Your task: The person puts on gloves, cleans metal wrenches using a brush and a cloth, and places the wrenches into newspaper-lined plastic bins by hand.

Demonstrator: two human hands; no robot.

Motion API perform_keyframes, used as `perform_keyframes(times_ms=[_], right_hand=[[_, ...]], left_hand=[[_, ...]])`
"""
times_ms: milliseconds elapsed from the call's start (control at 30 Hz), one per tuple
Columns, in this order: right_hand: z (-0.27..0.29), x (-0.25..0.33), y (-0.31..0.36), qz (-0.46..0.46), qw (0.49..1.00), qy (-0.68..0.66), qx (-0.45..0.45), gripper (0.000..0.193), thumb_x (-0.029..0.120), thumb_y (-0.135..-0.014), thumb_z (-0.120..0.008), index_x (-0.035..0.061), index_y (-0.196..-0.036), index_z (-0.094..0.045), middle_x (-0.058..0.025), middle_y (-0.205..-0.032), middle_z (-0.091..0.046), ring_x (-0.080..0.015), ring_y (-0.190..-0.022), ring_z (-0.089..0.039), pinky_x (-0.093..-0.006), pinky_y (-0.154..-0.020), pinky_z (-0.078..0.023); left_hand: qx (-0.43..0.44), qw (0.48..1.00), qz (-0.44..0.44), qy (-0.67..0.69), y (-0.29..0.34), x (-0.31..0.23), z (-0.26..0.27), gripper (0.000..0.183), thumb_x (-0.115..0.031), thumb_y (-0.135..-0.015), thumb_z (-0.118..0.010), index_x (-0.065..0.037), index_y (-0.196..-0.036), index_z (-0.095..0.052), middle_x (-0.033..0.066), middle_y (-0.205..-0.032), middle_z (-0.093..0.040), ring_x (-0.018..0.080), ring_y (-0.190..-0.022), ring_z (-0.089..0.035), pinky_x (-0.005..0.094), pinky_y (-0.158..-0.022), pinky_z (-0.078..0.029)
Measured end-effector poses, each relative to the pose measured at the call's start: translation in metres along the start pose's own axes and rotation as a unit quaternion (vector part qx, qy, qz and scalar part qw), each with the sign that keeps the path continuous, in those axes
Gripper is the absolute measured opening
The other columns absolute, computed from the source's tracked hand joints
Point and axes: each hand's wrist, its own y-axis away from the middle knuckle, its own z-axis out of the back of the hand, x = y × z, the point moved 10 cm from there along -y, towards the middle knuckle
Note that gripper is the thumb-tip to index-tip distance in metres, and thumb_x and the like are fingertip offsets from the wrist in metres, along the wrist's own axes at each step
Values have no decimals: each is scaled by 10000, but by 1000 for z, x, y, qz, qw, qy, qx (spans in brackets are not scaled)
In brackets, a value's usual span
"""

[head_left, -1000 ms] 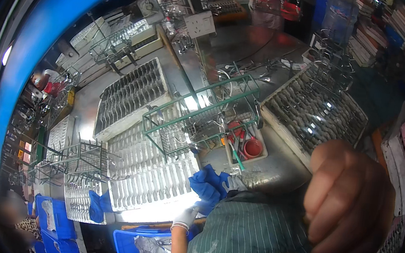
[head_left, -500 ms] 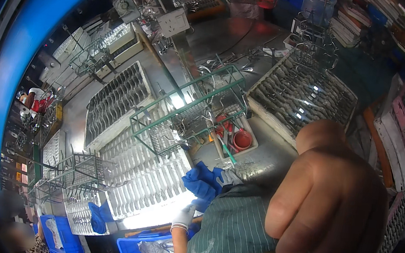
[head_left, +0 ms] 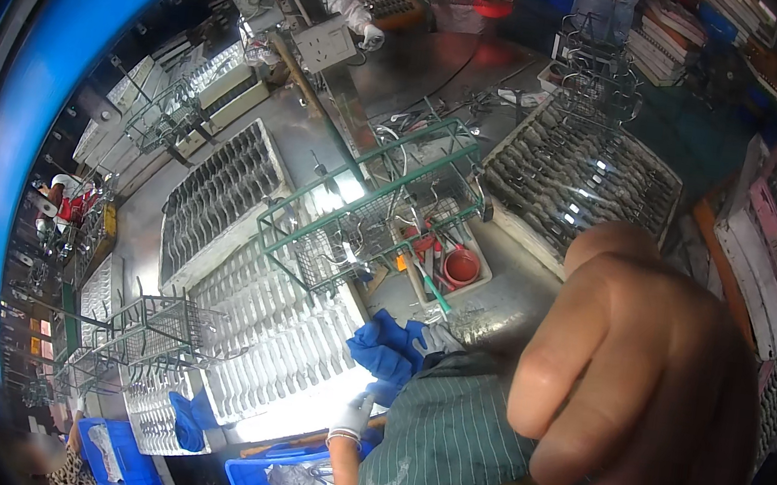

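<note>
My left hand, in a white glove with the forearm bare, lies at the front edge of a brightly lit white slotted tray, beside a crumpled blue cloth. Its fingers are too small and glared to read. On the cloth's other side a greyish gloved hand, seemingly my right hand, shows beyond green striped fabric; its fingers blur into the cloth. A large bare hand with curled fingers fills the right foreground, very near the camera. Whose it is cannot be told; it hides whatever lies behind it.
A green wire rack stands over the table beside a white bin holding a red cup. Filled trays of metal pieces lie farther right and left. Blue crates stand below the front edge; stacked trays rise at right.
The bare hand in the foreground has shifted slightly right and its fingers have moved a little. At the far back, a white-sleeved arm has come into view. My gloved hands look nearly still.
</note>
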Motion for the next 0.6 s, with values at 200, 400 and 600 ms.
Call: perform_keyframes(times_ms=[200, 400, 600], right_hand=[[4, -1, -1, -1, 1000, 9, 27, 174, 28, -749, -519, 115, -602, -550, -9, -623, -532, -75, -510, -455, -179, -429, -306], [8, 0, 0, -5, 999, 11, 49, 152, 62, -778, -538, 113, -645, -592, -16, -653, -559, -87, -547, -485, -189, -467, -337], [13, -2, 2, -5, 997, 8, 75, 142, 97, -806, -556, 112, -688, -633, -23, -683, -587, -99, -584, -515, -199, -505, -367]], left_hand=[[-6, 1000, -7, 26, 0, 4, -2, 416, -369, -872, -466, -53, -1126, -559, 212, -1059, -586, 355, -1017, -547, 382, -877, -415], [-9, 1000, -17, 22, -6, 15, -8, 422, -375, -873, -464, -57, -1136, -555, 208, -1053, -590, 354, -1002, -555, 377, -873, -419], [1, 1000, 7, -4, -4, 6, -5, 427, -394, -875, -446, -80, -1141, -562, 194, -1074, -586, 346, -1023, -548, 381, -883, -415]])
